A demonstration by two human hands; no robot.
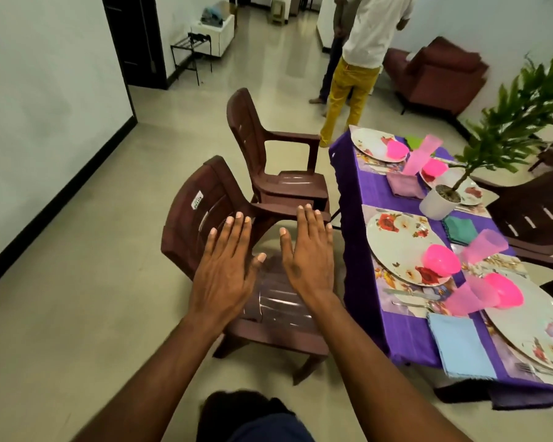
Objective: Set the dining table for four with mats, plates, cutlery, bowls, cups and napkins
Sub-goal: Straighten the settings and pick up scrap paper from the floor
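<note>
Head view: the left hand point(225, 272) and right hand point(307, 250) hover flat, fingers straight, holding nothing, mid-frame. The dining table point(364, 237) at right runs lower right to upper centre, bearing four plates, four pink bowls, three visible cups.

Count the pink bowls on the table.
4. One pink bowl sits on each plate: far-left bowl, far-right bowl beside the potted plant, near-left bowl, nearest bowl. None appear hidden.

The nearest plate point(537, 327) and fork point(538, 369) run off the right edge.
</note>
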